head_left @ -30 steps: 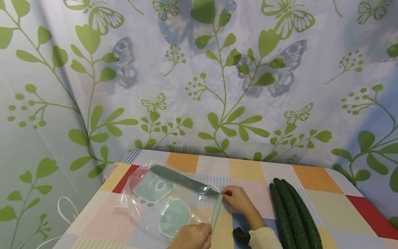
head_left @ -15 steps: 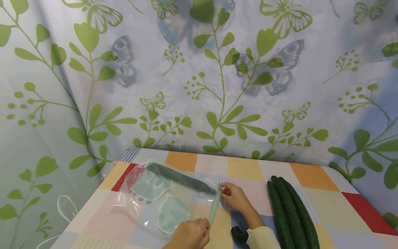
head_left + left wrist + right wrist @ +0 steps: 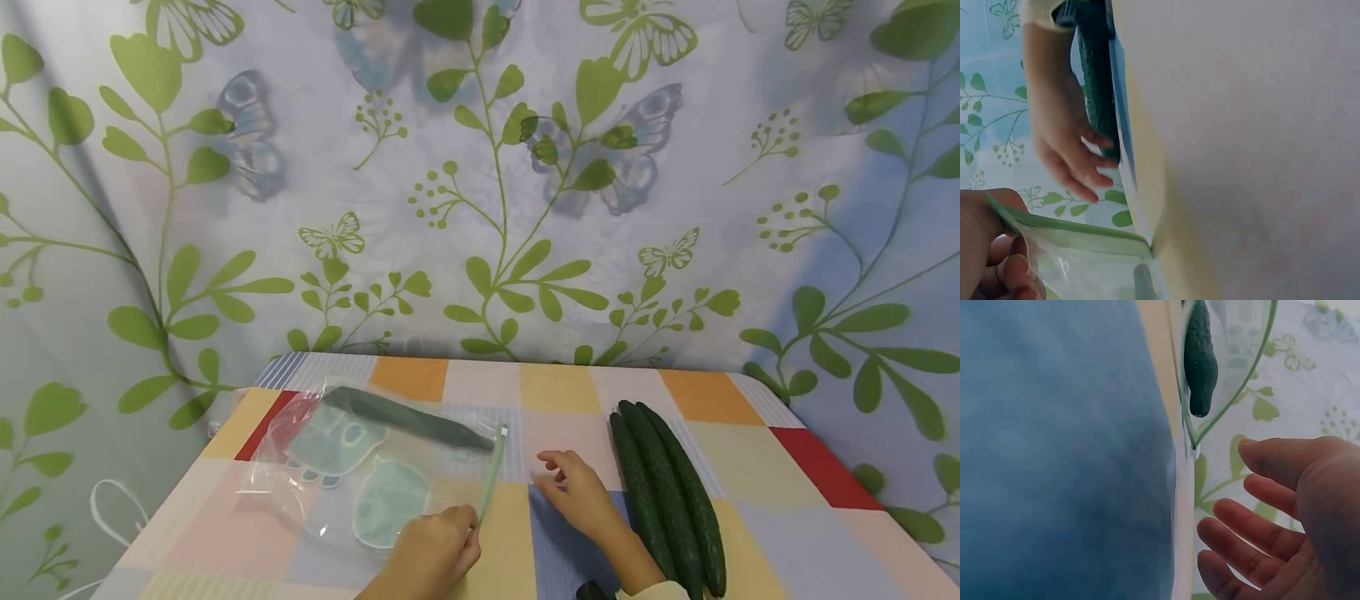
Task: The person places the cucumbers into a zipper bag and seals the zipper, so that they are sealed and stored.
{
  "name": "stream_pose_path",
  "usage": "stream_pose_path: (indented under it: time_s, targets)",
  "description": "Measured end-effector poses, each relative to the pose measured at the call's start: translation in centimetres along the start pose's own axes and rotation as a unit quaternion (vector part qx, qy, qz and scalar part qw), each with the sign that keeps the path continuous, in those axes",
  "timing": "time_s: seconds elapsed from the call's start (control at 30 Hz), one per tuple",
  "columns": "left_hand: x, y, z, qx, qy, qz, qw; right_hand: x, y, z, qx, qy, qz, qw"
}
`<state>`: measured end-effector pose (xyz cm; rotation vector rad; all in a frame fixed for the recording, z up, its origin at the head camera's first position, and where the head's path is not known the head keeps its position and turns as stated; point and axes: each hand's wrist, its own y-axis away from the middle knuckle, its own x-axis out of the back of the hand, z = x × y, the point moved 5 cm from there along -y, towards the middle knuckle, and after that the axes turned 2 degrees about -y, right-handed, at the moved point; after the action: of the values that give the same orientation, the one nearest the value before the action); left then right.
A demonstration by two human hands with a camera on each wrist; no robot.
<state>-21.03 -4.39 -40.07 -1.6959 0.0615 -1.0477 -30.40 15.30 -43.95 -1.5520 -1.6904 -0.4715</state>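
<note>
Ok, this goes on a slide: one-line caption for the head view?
Left hand pinches the zip bag holding a cucumber; right hand open beside three cucumbers.

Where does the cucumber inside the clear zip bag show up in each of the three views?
Head: cucumber in the bag, left of centre, lying along the bag's far edge.
Left wrist: only its tip, at the bottom edge below the green zip strip.
Right wrist: its end, top centre, just inside the bag's open mouth.
Shared landmark: the green zip strip, pinched by the left hand.
</note>
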Motion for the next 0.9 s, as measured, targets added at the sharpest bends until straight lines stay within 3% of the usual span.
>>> stream_pose_path:
  time_s: [0.2,0.37,0.47,0.57,0.7,0.9]
  targets:
    - [0.4,-0.1,-0.3,0.015,0.011,-0.008,0.9998,1.9,2.8,-0.2,-0.031,0.020,-0.013,0.999]
    - [0.5,0.2,-0.4,0.027,0.009,-0.014,0.9995,4.2,5.1,0.2,-0.088,0.067,-0.005,0.994]
    - [0.4,0.4,-0.3,0.022,0.007,-0.014,0.9996,5.7,6.3,0.7,-0.129,0.131,-0.019,0.983]
    - [0.4,0.6,-0.3,0.016,0.007,-0.012,0.9998,6.6,7.2,1.8,-0.180,0.181,-0.060,0.965]
    - [0.3,0.5,-0.1,0.005,0.015,-0.009,0.9998,7.0,7.8,3.0,-0.236,0.198,-0.110,0.945]
    - [0.1,0.2,0.0,-0.005,0.026,0.001,0.9997,7.3,8.3,3.9,-0.246,0.208,-0.116,0.940]
